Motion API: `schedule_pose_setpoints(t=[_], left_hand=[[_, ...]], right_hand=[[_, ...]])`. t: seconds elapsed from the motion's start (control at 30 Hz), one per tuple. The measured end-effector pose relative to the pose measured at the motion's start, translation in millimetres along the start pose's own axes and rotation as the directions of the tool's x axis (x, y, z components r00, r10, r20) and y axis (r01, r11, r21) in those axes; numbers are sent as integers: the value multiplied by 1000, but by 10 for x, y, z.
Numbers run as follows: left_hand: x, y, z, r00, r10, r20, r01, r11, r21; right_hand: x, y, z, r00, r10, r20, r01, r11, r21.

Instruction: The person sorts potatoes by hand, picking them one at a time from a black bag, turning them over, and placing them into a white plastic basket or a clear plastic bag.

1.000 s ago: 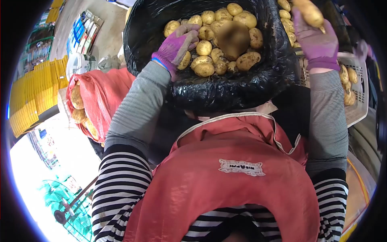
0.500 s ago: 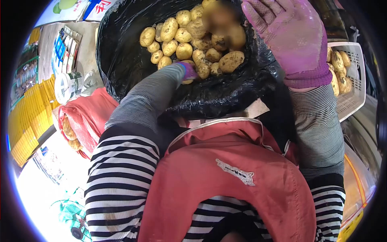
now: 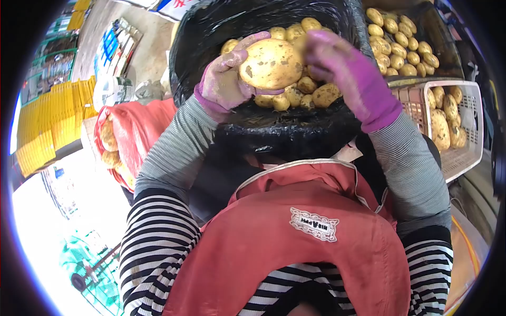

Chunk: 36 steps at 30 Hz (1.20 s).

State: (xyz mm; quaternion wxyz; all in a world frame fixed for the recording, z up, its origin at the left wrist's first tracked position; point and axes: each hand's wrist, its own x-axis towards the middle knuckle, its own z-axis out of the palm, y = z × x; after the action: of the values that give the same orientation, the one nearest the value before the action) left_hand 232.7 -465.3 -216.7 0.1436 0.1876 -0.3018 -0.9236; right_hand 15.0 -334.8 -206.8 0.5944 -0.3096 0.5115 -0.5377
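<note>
A large, light-skinned potato [image 3: 271, 64] with brown soil patches is held up over the bin. Wrapped around its left end is my left hand [image 3: 224, 79], in a dirty purple-and-grey glove. At the potato's right end is my right hand [image 3: 345, 71], gloved in purple. Motion blurs its fingers, and whether they touch the potato I cannot make out. Below both hands, several smaller potatoes [image 3: 327, 96] lie in a bin lined with black plastic [image 3: 197, 58]. Some of them are hidden behind the hands and the raised potato.
On the right, a pale plastic basket [image 3: 464, 158] holds several potatoes. Behind it a dark container [image 3: 445, 47] carries more. To the left stand a red mesh sack [image 3: 139, 126] with potatoes and a stack of yellow crates [image 3: 52, 124].
My left hand has come up out of the bin with a large potato. My right hand has turned from a raised open palm and moved down and left toward it. The view has shifted.
</note>
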Motion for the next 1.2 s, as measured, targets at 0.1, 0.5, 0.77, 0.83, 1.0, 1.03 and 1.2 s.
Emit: schedule_pose_setpoints(t=[0.1, 0.5, 0.77, 0.83, 1.0, 1.03, 1.2], left_hand=[[-198, -98, 109, 993, 116, -7, -116, 992, -40], [-498, -217, 398, 900, 425, -95, -307, 774, 553], [-422, -306, 572, 915, 321, -247, -227, 911, 344], [-429, -297, 434, 926, 339, -164, -179, 780, 600], [-316, -283, 377, 879, 475, -30, -350, 687, 637], [-299, -281, 346, 875, 484, 17, -349, 607, 714], [-317, -178, 415, 904, 393, -172, -168, 693, 701]], right_hand=[[-126, 134, 314, 990, -28, 139, 53, 982, -181], [-189, -82, 432, 942, 305, 142, -322, 940, 116], [-96, 97, 178, 835, -464, 295, 548, 748, -374], [-73, 83, 152, 845, -439, 305, 529, 770, -357], [-188, -12, 294, 968, -185, 168, 205, 972, -112], [-188, -9, 313, 978, -140, 152, 151, 987, -58], [-165, 27, 185, 990, -9, 141, -34, 953, 301]])
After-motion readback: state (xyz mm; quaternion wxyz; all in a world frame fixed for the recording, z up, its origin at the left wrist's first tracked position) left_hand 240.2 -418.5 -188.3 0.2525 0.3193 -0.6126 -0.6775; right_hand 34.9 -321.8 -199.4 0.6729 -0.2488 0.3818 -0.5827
